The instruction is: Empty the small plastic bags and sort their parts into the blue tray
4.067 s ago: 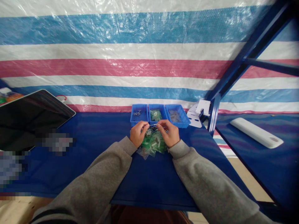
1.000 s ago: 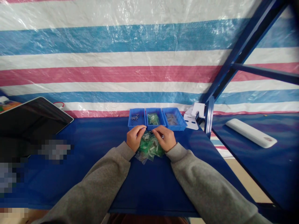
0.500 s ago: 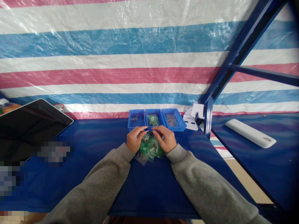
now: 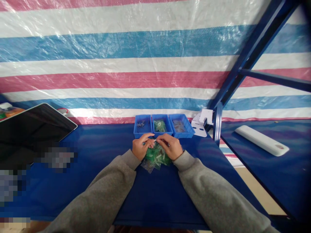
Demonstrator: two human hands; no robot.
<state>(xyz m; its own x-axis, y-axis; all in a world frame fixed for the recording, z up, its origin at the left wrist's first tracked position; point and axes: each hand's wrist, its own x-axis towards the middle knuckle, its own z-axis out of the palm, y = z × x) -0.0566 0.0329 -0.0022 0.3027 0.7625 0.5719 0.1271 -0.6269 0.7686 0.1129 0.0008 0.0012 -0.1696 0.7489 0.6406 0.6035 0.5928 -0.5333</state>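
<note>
My left hand and my right hand meet fingertip to fingertip over a pile of small clear and green plastic bags. Both are closed in a pinch on something small, thin and shiny between them, too small to name. Just beyond stand three blue bins: the left bin holds several metal pins, the middle bin holds green-tinted bags, and the right bin holds clear bags.
White cut-out pieces lie right of the bins, beside a blue metal post. A dark-screened tablet is at left, near a blurred patch. A white oblong device rests on the right-hand table. A striped sheet hangs behind.
The fingertips of both hands have shifted slightly, and the left fingers are bent differently around the small item. The whole view has moved a little.
</note>
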